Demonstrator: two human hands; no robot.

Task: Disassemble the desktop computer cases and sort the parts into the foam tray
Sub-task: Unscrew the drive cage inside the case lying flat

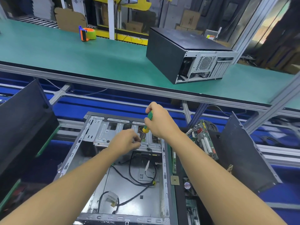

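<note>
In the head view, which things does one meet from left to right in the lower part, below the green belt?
left black side panel → open computer case → green circuit board → right black side panel

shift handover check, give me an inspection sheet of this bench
surface: green belt beyond the work spot
job's things: open case in front; closed case on belt; boards right of open case
clutter: tape dispenser on belt; panels left and right
hands: right hand grips screwdriver; left hand pinches its shaft
cables: black cables loose inside open case
surroundings: boxes behind belt
</note>
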